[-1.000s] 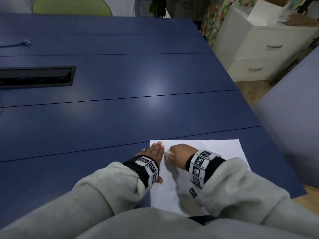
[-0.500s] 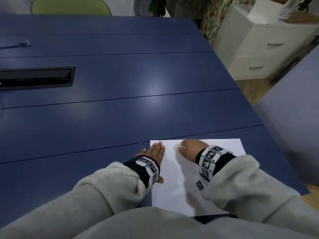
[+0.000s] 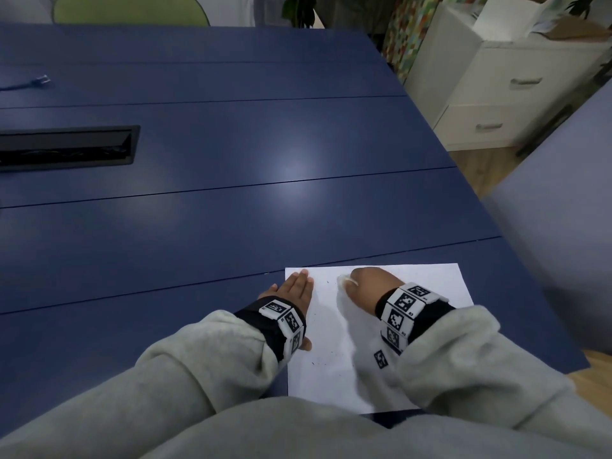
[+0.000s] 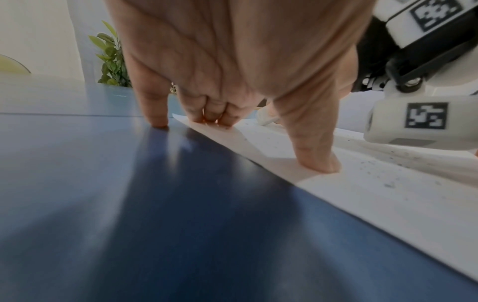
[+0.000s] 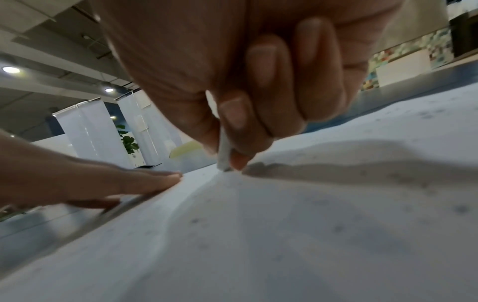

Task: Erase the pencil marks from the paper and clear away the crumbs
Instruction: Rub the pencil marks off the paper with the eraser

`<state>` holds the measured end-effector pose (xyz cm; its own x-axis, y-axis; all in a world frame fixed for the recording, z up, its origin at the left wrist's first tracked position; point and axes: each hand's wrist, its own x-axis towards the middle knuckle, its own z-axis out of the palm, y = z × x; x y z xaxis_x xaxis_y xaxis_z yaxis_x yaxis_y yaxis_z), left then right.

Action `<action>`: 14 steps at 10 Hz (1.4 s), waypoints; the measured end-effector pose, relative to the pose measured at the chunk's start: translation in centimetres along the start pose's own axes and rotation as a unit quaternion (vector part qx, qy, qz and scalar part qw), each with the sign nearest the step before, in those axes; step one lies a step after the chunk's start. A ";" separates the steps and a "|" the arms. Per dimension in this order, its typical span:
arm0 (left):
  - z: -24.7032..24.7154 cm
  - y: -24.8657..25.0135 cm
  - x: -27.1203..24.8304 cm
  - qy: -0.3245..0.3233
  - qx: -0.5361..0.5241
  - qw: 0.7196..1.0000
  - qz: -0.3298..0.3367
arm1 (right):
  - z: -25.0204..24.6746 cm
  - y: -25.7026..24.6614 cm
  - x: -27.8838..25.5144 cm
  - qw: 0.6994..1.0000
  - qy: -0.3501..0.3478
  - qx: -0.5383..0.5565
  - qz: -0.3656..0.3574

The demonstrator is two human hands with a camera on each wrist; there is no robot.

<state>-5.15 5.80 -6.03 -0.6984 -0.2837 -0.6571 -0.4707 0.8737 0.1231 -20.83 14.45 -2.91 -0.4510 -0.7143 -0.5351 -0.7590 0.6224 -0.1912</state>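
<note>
A white sheet of paper (image 3: 331,329) lies on the blue table (image 3: 231,210) near its front edge. My left hand (image 3: 296,289) lies flat with straight fingers (image 4: 314,159) pressing the sheet's left edge. My right hand (image 3: 364,286) pinches a white eraser (image 5: 224,157) between thumb and fingers, its tip touching the paper near the top middle. The eraser (image 3: 344,279) shows as a pale stub past my knuckles. Dark eraser crumbs (image 4: 388,163) are scattered over the sheet; crumbs (image 3: 323,357) also dot the lower left part.
A black cable hatch (image 3: 66,149) is set into the table at the far left. A loose cable end (image 3: 39,81) lies further back. White drawers (image 3: 496,94) and a green chair (image 3: 129,9) stand beyond the table. The table's right edge runs close to the paper.
My right hand with the eraser has moved right and up across the paper, away from the left hand. The left hand has stayed pressed on the sheet's edge.
</note>
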 end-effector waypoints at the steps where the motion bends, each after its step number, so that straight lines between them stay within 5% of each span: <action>1: 0.1 0.0 0.1 -0.002 0.005 1.000 -0.002 | 3.4 -0.2 1.1 0.986 -0.148 -0.009 -0.071; 2: 0.1 0.0 0.1 -0.002 0.006 1.000 -0.001 | 2.8 -0.6 -0.6 0.962 -0.149 -0.082 0.213; 3: 0.0 0.0 0.0 -0.002 0.000 1.000 -0.001 | 1.0 -0.5 -0.1 0.998 -0.044 0.019 0.029; 4: 0.0 0.0 -0.1 -0.004 0.000 1.000 -0.002 | 1.3 0.2 0.8 0.999 -0.012 0.009 0.031; 5: 0.0 0.0 -0.1 -0.005 0.002 1.000 -0.001 | 2.9 -0.8 -0.1 0.999 -0.050 0.003 -0.001; 8: -0.1 0.0 -0.3 -0.006 -0.001 1.000 0.000 | 1.2 0.8 0.6 0.999 -0.011 0.033 0.041; 10: -0.1 0.0 -0.3 -0.006 -0.006 1.000 0.001 | 1.8 -0.5 -1.2 0.996 -0.083 0.014 -0.003; 12: 0.0 -0.1 -0.4 -0.006 -0.011 1.000 0.006 | -0.9 3.2 -0.1 0.974 0.025 0.219 0.050; 14: 0.1 -0.4 -0.4 -0.003 -0.029 0.999 0.013 | -3.9 6.2 2.5 0.980 0.097 0.154 0.083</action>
<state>-4.66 5.65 -5.93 -0.7079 -0.2583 -0.6573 -0.4824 0.8566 0.1829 -28.46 15.32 -2.24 -0.6596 -0.6244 -0.4185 -0.5038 0.7804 -0.3703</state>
